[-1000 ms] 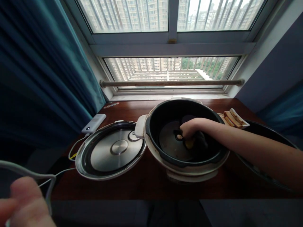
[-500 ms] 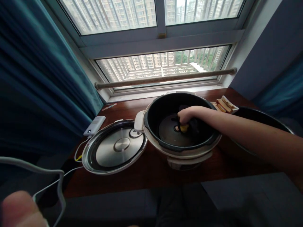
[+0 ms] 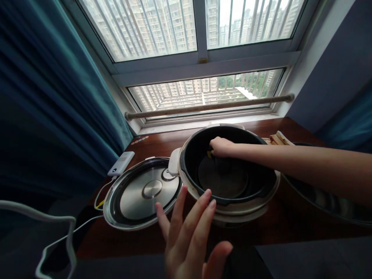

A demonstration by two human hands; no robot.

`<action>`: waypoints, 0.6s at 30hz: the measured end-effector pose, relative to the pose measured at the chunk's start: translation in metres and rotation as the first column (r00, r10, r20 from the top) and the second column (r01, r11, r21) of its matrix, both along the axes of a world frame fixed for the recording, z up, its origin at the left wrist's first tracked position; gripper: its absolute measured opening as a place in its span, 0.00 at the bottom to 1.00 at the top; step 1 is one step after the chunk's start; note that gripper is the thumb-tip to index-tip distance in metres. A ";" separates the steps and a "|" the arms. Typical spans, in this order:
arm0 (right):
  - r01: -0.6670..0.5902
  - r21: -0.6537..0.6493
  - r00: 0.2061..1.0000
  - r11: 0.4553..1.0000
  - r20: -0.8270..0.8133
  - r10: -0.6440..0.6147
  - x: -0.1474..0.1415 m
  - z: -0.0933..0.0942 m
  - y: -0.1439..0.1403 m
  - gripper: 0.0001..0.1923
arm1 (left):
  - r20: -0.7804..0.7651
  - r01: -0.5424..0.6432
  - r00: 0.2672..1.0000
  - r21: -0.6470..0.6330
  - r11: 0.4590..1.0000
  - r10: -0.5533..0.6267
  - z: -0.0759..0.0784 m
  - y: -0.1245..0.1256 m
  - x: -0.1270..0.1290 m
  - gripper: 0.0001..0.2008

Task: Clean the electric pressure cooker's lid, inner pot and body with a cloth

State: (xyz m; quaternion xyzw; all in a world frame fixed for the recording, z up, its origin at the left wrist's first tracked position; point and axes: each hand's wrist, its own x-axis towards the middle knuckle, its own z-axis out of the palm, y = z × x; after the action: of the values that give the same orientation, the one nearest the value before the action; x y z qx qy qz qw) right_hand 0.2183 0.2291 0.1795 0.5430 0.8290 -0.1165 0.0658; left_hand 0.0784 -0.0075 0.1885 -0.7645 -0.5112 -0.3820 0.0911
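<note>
A round white electric cooker with a black inner pot [image 3: 200,186] stands on the brown wooden table. My right hand [image 3: 219,147] reaches into this pot, its fingers curled near the inner wall. A small yellow thing [image 3: 209,154] shows under the fingers; most of it is hidden, so its kind is unclear. In front of the cooker, close to the camera, my left hand [image 3: 190,232] is held up with fingers spread and holds nothing. To the cooker's left lies a round lid [image 3: 130,201], steel inner face up.
A white power bank [image 3: 120,163] with a cable lies behind the lid. Partly behind my right forearm sits a dark pan [image 3: 319,201], with a tan, block-shaped piece [image 3: 277,138] near its back edge. The window and its rail [image 3: 209,107] border the table's far side.
My left hand has come from the lower left corner to the front of the cooker, fingers spread. Inside the pot, my right hand has moved leftward. The view has shifted slightly.
</note>
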 end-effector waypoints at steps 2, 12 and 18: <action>-0.011 -0.007 1.000 1.000 0.018 0.011 -0.015 -0.005 0.004 0.16 | 0.007 -0.005 1.000 -0.032 0.999 0.006 -0.018 0.009 0.013 0.22; -0.536 -0.054 0.842 0.843 -0.108 0.528 -0.046 -0.022 -0.031 0.14 | -0.076 -0.038 0.997 -0.055 0.998 0.034 -0.054 0.016 0.008 0.23; -0.743 -0.454 0.627 0.491 -0.218 0.748 -0.003 -0.011 -0.048 0.12 | -0.055 -0.019 0.998 -0.058 0.998 0.016 -0.053 0.017 0.011 0.26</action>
State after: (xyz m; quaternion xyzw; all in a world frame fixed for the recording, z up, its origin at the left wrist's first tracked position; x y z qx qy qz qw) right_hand 0.2150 0.1808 0.1684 0.0945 0.9195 -0.2863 0.2523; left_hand 0.0897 0.0097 0.1355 -0.7725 -0.5260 -0.3452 0.0861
